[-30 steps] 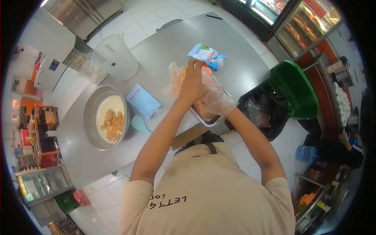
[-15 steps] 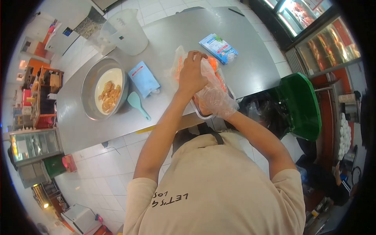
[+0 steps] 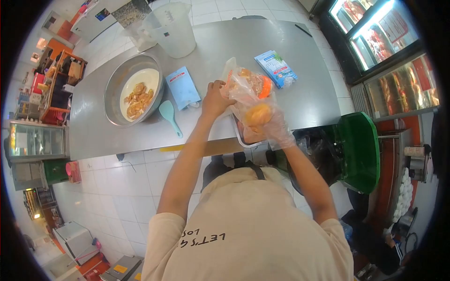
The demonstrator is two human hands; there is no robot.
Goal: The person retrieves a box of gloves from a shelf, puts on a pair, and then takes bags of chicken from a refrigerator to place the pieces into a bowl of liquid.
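My bare left hand (image 3: 216, 101) pinches the left side of a clear plastic bag (image 3: 241, 93) with orange print, its fingers curled at the bag's edge. On my right hand (image 3: 277, 129) is a clear plastic glove, and its fingers are closed on a yellow-orange piece of meat (image 3: 258, 115) at the front of the bag. More meat shows through the plastic. Under the bag lies a metal tray (image 3: 241, 139) with pinkish meat in it, partly hidden by the bag and my right hand.
To the left, a steel bowl (image 3: 110, 100) holds meat pieces in pale liquid. Nearby are a turquoise rice paddle (image 3: 169, 119), a light-blue packet (image 3: 183, 89) and a clear measuring jug (image 3: 174, 33). A blue glove packet (image 3: 275, 69) lies behind the bag. A green bin (image 3: 361, 152) stands right.
My left hand has shifted from the top of the bag to its left side. The meat in my right hand now shows plainly. The view has shifted slightly.
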